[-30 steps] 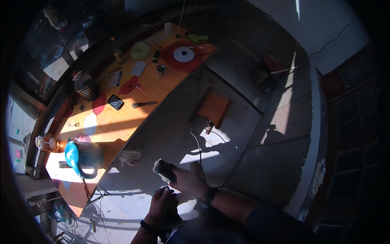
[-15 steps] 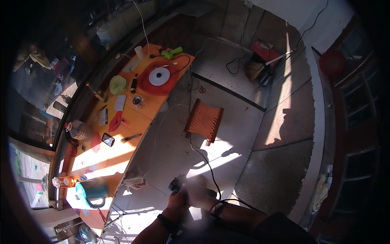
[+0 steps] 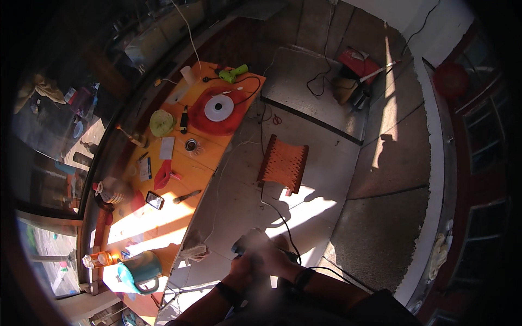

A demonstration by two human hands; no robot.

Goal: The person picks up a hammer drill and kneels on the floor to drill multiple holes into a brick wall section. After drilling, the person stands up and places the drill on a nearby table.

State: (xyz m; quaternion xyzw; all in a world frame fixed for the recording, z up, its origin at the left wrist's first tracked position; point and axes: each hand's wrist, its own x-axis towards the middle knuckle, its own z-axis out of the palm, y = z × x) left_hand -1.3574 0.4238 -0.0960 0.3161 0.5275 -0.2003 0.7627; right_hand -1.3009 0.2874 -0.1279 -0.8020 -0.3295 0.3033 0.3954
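Colours I log from my feed: table (image 3: 179,179), orange. Disc (image 3: 219,108), white, on a red mat (image 3: 204,122). Tool (image 3: 235,72), bright green. Stool (image 3: 283,162), orange-red woven lattice. Jug (image 3: 140,270), teal. Cable (image 3: 283,220), black. Floor (image 3: 326,179), grey. Device (image 3: 246,245) in my hands, dark, blurred.

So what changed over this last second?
Both hands came together low in the picture, closed around a dark corded tool that was earlier raised and plainer to see. The view swung, so the orange table and stool shifted in frame. Nothing on the table visibly moved.
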